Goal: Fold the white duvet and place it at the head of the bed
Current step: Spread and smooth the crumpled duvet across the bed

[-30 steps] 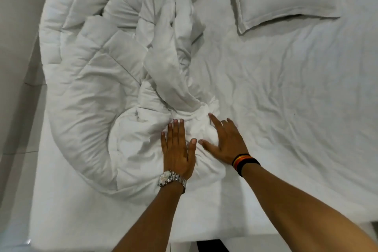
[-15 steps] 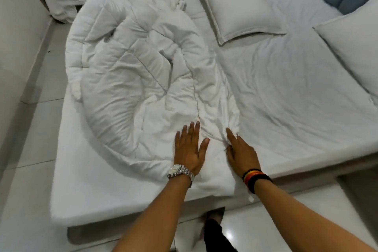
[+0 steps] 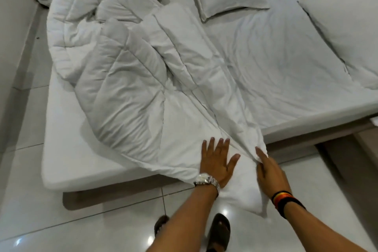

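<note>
Duvet (image 3: 131, 71) bunched on bed's (image 3: 61, 149) near-left part, corner overhanging the foot edge; my left hand (image 3: 216, 164) flat, fingers spread, on it, right hand (image 3: 268, 172) pinching that corner — I judge spreading underway; next, find the second corner.

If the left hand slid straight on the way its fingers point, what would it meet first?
The left hand lies flat on the duvet, fingers pointing up the bed. Going on, it would likely just ride further over the duvet's flatter part, then into its raised folds; depth is hard to judge.
</note>
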A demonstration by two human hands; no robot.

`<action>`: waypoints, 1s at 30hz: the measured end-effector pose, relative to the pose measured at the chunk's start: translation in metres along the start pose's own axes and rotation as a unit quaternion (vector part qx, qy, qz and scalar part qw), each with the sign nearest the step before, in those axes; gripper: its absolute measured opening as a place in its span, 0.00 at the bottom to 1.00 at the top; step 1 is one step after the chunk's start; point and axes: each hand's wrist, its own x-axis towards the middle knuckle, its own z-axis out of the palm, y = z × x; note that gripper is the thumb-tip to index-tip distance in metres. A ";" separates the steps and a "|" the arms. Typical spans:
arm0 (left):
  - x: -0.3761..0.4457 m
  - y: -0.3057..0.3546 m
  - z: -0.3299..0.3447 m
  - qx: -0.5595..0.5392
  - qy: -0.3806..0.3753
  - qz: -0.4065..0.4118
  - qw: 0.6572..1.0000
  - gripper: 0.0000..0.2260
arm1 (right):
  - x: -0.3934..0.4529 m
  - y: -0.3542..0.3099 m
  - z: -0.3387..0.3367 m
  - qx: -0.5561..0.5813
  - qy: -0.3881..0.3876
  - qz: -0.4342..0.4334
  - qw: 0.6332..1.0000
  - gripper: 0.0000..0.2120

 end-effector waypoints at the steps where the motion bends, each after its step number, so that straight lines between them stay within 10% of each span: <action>1: -0.003 0.003 0.014 -0.001 -0.014 -0.008 1.000 0.41 | 0.001 0.011 0.003 -0.013 -0.022 0.003 1.000 0.28; 8: -0.037 -0.093 -0.018 -0.004 0.162 -0.029 0.986 0.30 | 0.019 -0.055 0.039 -0.039 -0.017 -0.036 0.998 0.33; 14: -0.045 -0.244 -0.136 -0.070 0.401 -0.253 0.878 0.35 | 0.043 -0.203 0.078 0.001 -0.031 -0.207 0.978 0.32; 21: -0.009 -0.364 -0.224 -0.247 0.295 -0.211 0.898 0.67 | 0.078 -0.351 0.139 -0.015 -0.052 -0.306 0.951 0.37; 30: -0.009 -0.339 -0.217 -0.286 0.269 -0.180 0.902 0.56 | 0.081 -0.385 0.167 -0.003 -0.076 -0.269 0.960 0.38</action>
